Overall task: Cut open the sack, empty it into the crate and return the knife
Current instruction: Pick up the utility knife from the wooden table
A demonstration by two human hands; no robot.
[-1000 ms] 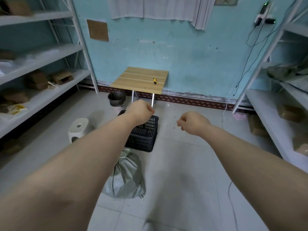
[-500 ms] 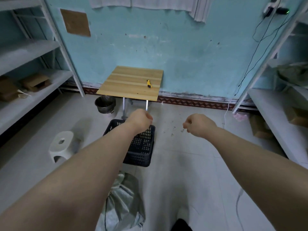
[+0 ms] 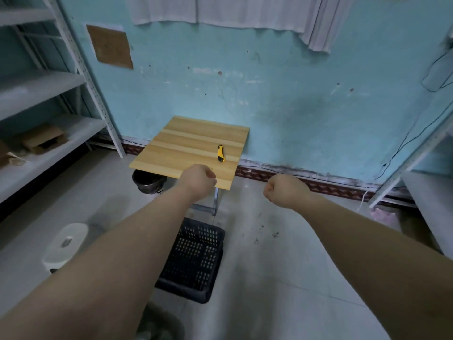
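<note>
Folding table (image 3: 186, 141) and utility knife (image 3: 220, 153) brought closer than second ago; sack (image 3: 159, 323) now dropped to bottom edge, behind both hands, mostly cut off and blurred. Approach to knife judged under way; cutting not begun.
Left hand (image 3: 198, 181), right hand (image 3: 285, 191): both curled into fists, nothing held.
Knife: yellow-black, flat on tabletop, just beyond left fist, untouched.
Black crate (image 3: 193, 253) on floor below hands, between forearms.

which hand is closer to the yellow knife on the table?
Left. The left hand, fisted, is at the near edge of the table, just short of the knife and to its left. The right hand, also fisted, hangs beyond the table's right side, farther off.
</note>
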